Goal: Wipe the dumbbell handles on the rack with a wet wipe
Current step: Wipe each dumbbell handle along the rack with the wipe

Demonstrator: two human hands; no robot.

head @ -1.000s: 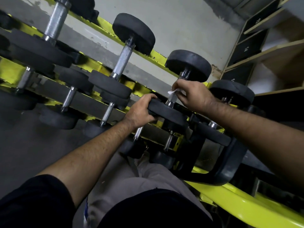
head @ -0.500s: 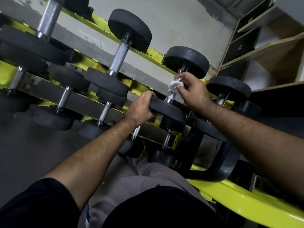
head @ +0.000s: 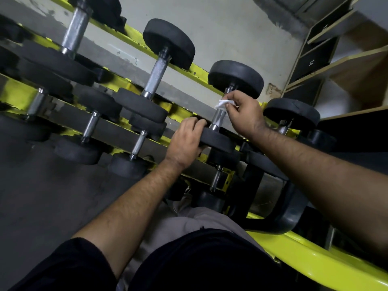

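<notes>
A black dumbbell with a steel handle (head: 219,118) lies across the yellow rack (head: 184,70) on the top row. My right hand (head: 244,113) pinches a crumpled white wet wipe (head: 223,103) against the upper end of that handle, just below the far weight head (head: 236,78). My left hand (head: 185,141) grips the rim of the near weight head (head: 218,139) of the same dumbbell. Part of the handle is hidden under the wipe and my fingers.
More dumbbells line the top row to the left (head: 156,78) and right (head: 291,114), with smaller ones on the row below (head: 137,144). Wooden shelving (head: 346,59) stands at the right. A yellow rack foot (head: 315,263) runs past my legs.
My right hand has slid the wipe up the handle from near the lower weight head to the upper end. My left hand has kept its hold on the near head.
</notes>
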